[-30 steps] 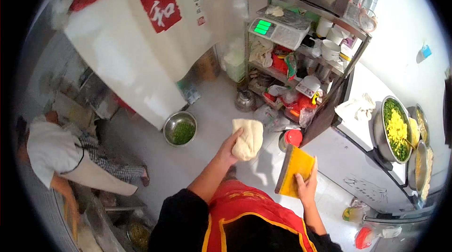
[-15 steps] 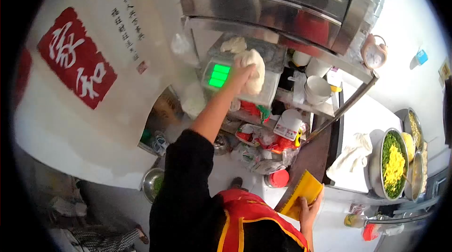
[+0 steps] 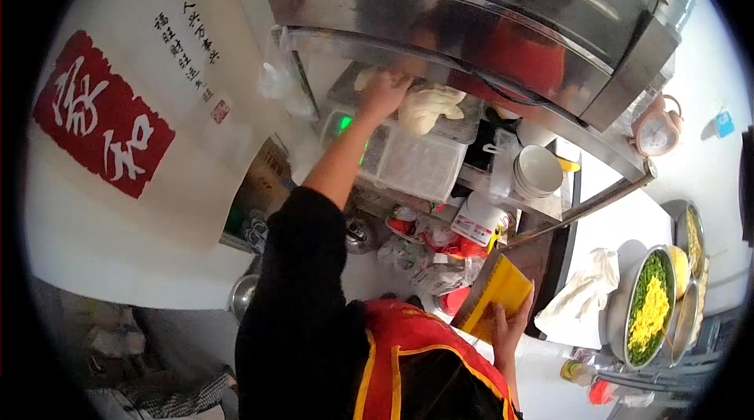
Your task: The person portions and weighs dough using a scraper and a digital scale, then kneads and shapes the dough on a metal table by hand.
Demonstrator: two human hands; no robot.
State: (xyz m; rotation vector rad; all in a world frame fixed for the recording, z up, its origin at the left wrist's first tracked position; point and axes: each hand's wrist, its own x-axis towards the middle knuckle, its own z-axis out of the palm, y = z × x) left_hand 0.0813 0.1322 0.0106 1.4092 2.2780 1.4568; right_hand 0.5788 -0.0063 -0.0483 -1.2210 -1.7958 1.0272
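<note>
My left hand [image 3: 385, 96] reaches over the steel shelf, fingers curled together against its surface; what they hold is hidden. Just left of it, partly covered by the hand, shows a small pale dough piece [image 3: 363, 78]. The large lump of dough [image 3: 426, 109] rests right of my fingers, out of my grip, on the grey slab [image 3: 469, 123] behind the scale. My forearm partly covers the green display of the scale [image 3: 420, 165]. Low at the right, my right hand [image 3: 506, 324] grips a yellow scraper [image 3: 499, 294] with a dark edge.
A steel cabinet [image 3: 440, 27] hangs over the shelf. White bowls [image 3: 539, 171] stand to the right. A white cloth [image 3: 579, 298] and a bowl of greens and yellow pieces [image 3: 646, 310] are on the counter. Bagged goods fill the lower shelves. Part of a co-worker's checked clothing [image 3: 206, 395] shows lower left.
My left hand carried the large dough up from in front of me to the shelf, let it go, and moved left beside the small piece. The view has shifted toward the shelf; the scraper stays in my right hand.
</note>
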